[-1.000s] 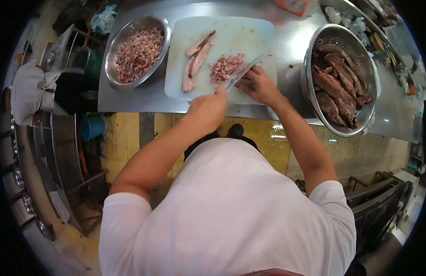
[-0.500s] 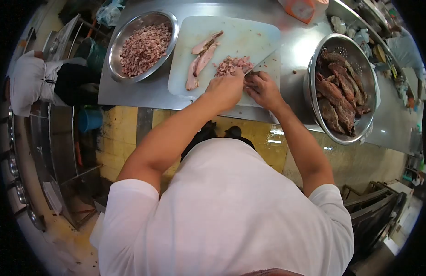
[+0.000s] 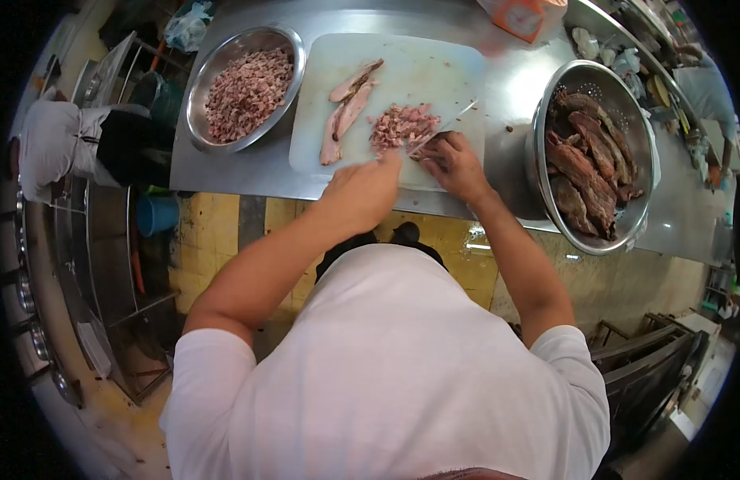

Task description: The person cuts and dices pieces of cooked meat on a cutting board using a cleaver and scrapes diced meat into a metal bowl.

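The left grip (image 3: 362, 192) is clenched round the handle of a knife (image 3: 454, 120), whose blade points away from it, up and to the right. The right grip (image 3: 454, 164) has its fingers curled down just right of the blade; what, if anything, they pinch is hidden. Directly ahead of both, touching the blade's far side, lies a loose pile of chopped meat (image 3: 402, 126) on a pale cutting board (image 3: 402, 64). Two long meat slices (image 3: 346, 120) rest on the board ahead of the left grip and a little to its left.

The board sits on a shiny steel desk (image 3: 506, 80). Farther left of the left grip, beside the board, stands a metal bowl (image 3: 197, 112) of minced meat (image 3: 250, 92); well to the right of the right grip, a colander (image 3: 638, 132) holds browned meat slabs (image 3: 586, 164). Beyond the right grip, an orange object (image 3: 523, 20) is cut off by the top edge.

Below the grips, a yellow tiled floor (image 3: 206, 232) shines wet in places. Far left of the left grip are a blue bucket (image 3: 158, 212), metal racks and another person (image 3: 54, 148) in a white top.
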A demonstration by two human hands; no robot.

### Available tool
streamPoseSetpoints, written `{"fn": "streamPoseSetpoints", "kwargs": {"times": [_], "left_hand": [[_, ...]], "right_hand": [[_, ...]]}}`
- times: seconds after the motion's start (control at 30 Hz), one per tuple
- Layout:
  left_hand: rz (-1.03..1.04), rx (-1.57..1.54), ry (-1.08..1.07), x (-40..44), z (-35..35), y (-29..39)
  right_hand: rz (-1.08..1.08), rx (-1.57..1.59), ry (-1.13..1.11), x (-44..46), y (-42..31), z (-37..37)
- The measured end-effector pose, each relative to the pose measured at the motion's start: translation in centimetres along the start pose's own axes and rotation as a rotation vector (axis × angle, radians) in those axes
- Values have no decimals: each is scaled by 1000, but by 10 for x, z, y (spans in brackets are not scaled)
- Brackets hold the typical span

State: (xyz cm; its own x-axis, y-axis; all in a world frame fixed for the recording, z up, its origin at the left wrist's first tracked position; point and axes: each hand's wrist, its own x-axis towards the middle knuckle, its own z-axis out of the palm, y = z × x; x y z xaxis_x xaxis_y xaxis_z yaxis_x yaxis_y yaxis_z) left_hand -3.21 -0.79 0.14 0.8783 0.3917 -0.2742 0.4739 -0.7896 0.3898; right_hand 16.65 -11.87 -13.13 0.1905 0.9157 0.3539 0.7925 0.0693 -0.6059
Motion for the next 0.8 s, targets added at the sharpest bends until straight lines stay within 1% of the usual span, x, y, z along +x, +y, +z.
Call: {"fn": "streamPoseSetpoints", "kwargs": {"times": [0.07,0.1,0.17,0.2,0.23,0.3,0.33,0.4,0.47,0.5,0.57,0.6,0.63,0.7,0.77,0.8], "left_hand": [[-100,-35,-41,-7,20,-5],[-109,-36,-37,3,26,-9],[-30,-48,124,37,32,-11],[-34,-54,132,35,28,-10],[-18,-34,99,32,17,-9],[7,-7,51,19,-6,-4],[-25,2,13,-2,-15,1],[-53,5,-40,-15,-8,6],[-111,-27,-111,-16,12,2],[-118,-28,-110,-7,20,-1],[-34,-47,44,24,27,-2],[-41,-57,48,18,21,1],[-20,-13,34,14,5,6],[14,39,2,0,-5,11],[-105,18,-137,-19,-3,15],[-108,15,-147,-13,9,11]], "right_hand": [[31,40,-11,-4,-2,-2],[42,74,-20,-1,-5,-3],[26,54,-32,-1,0,-3],[18,46,-51,-1,1,-3],[11,45,-53,1,-4,-5],[55,76,22,-1,-12,-12],[69,79,21,-1,-13,-15],[-32,-22,-43,-2,-11,-22],[-20,14,-47,-4,-6,-17],[-17,46,-42,-3,-4,-14],[-2,40,-61,-2,1,-14],[22,43,-94,-5,1,-14],[13,39,-98,-1,0,-15],[5,14,-26,-4,-3,-14],[52,52,-11,-3,-10,-16],[89,94,-9,-6,-14,-16]]}}
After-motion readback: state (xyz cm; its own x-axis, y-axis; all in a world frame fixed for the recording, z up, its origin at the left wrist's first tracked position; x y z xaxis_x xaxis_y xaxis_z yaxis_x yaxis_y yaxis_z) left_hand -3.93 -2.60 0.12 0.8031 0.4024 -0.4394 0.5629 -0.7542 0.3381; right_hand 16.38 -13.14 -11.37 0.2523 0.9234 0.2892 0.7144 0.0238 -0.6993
